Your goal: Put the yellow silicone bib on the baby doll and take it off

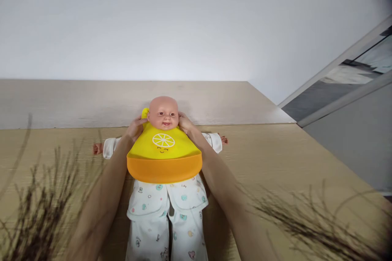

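A baby doll in white patterned clothes lies on its back on the wooden table, arms spread. A yellow silicone bib with an orange pocket and a lemon print covers its chest. My left hand grips the bib's strap end beside the doll's neck on the left. My right hand is curled at the right side of the neck, its fingertips hidden behind the head.
A white wall rises behind the table's far edge. A window frame runs at the right. Blurred dark strands of hair hang in front of the camera at lower left and lower right.
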`<action>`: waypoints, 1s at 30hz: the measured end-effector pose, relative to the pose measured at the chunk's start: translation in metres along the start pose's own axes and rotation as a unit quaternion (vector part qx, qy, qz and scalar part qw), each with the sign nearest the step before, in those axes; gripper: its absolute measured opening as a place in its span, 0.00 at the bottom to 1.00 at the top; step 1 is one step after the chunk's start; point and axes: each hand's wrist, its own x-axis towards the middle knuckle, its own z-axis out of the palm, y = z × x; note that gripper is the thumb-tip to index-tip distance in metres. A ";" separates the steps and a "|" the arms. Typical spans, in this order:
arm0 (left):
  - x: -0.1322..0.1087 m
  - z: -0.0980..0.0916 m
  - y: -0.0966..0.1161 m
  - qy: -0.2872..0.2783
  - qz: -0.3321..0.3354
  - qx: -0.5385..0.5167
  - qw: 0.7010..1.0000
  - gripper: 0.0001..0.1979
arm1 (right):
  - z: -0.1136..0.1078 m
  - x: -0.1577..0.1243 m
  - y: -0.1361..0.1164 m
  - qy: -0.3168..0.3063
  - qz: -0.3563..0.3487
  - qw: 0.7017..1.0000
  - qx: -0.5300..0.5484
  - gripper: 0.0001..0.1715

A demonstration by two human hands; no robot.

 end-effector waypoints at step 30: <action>0.015 -0.017 -0.007 0.045 -0.027 0.081 0.995 0.27 | 0.005 -0.003 -0.006 -0.086 0.074 0.993 0.015 0.17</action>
